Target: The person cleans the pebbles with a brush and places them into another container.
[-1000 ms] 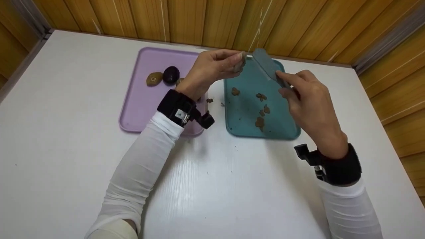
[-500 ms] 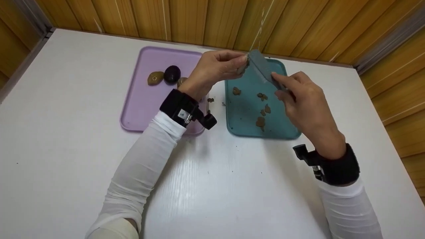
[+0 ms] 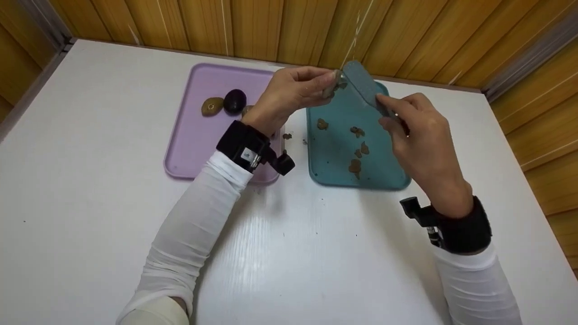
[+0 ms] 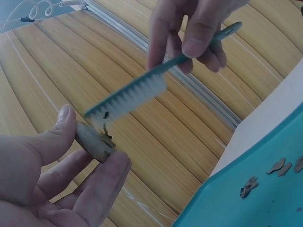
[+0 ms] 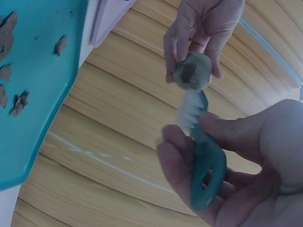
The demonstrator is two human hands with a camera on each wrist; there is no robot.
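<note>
- The left hand (image 3: 289,92) pinches a small brownish stone (image 4: 94,142) between its thumb and forefinger; the fingers (image 4: 102,189) are clamped on it from both sides, and the stone juts out past the fingertips.
- The right hand (image 3: 417,131) grips the handle of a teal brush (image 4: 142,92), thumb on top and the other fingers (image 5: 177,165) curled beneath.
- The white bristles at the brush's tip touch the top edge of the stone; a flake of dirt seems to hang there, though the wrist view is too soft to be sure.
- Both hands and the stone are held in the air above the far end of the teal tray (image 3: 388,178), not resting on it.
- On the teal tray lie about 5 brown crumbs of dirt (image 3: 354,166), below the stone.
- Left of the teal tray, just beside it on the white bench (image 3: 90,203), sits a lilac tray (image 3: 180,149) with 1 tan stone (image 3: 211,106) touching 1 dark purple stone (image 3: 235,101); a 3rd is mostly hidden behind the left wrist.
</note>
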